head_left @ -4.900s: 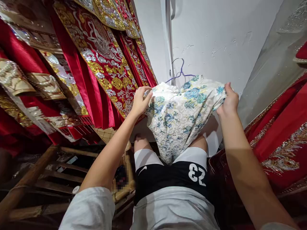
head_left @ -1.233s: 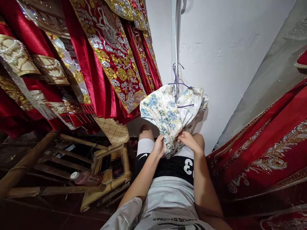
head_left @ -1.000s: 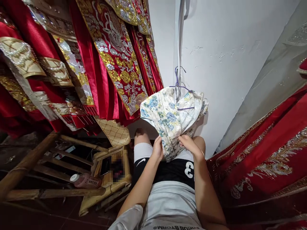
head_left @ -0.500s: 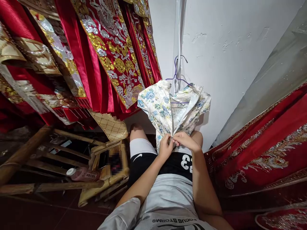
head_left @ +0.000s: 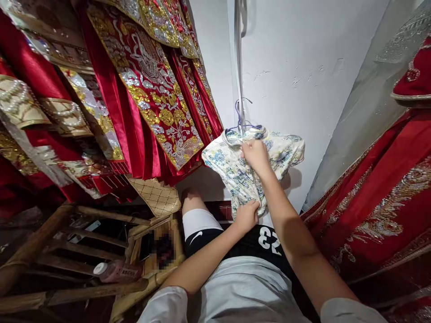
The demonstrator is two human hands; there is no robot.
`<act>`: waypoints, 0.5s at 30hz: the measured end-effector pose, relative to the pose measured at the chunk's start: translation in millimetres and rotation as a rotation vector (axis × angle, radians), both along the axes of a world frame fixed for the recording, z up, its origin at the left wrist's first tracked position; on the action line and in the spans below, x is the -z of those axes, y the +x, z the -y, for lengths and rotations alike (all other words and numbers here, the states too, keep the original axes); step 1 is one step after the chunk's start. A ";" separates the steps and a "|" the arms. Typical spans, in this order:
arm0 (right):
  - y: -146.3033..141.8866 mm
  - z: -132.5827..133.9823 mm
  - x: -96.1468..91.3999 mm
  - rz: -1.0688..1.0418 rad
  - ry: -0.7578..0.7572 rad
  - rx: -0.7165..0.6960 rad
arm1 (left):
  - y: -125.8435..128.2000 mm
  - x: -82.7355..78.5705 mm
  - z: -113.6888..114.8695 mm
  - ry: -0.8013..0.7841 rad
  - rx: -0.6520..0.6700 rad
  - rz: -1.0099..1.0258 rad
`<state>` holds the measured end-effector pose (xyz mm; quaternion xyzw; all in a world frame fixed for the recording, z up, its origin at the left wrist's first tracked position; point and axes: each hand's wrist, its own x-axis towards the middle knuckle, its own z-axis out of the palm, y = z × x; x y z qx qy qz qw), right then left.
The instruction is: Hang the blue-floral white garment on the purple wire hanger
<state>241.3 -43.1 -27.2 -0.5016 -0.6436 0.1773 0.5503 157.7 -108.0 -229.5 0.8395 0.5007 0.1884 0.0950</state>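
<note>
A short-sleeved white top with blue and green flowers (head_left: 218,159) hangs on a purple wire hanger (head_left: 239,119) in front of my knees. Its front edges are together up to the collar. At the lower hem, my left hand (head_left: 247,215) is closed on the cloth and pulls it taut. My right hand (head_left: 256,154) pinches the front opening just below the collar. Its fingers hide exactly what they grip there; a zipper pull cannot be made out.
Red embroidered gowns (head_left: 164,112) hang close on the left, and another red garment (head_left: 380,211) under clear plastic on the right. A white wall (head_left: 286,54) stands ahead. Bamboo furniture (head_left: 97,296) with a pink bottle (head_left: 117,272) is at lower left.
My right hand has moved up the front from the hem to the collar. The gaping front has closed. My left hand stays at the hem, slightly lower and to the right.
</note>
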 end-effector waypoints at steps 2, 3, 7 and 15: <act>-3.6 -6.3 -16.2 -0.080 0.059 -0.007 | 7.4 -8.1 0.0 -0.029 0.056 -0.024; -4.9 -8.4 -19.0 -0.135 0.072 -0.024 | 8.6 -11.9 -0.8 -0.042 0.086 -0.009; -2.9 -10.3 -8.5 -0.372 0.077 -0.129 | -8.6 -39.9 -14.9 0.009 0.137 0.209; 10.4 -10.2 -20.6 -0.266 0.095 -0.225 | -56.7 -196.5 -70.5 0.517 0.109 0.668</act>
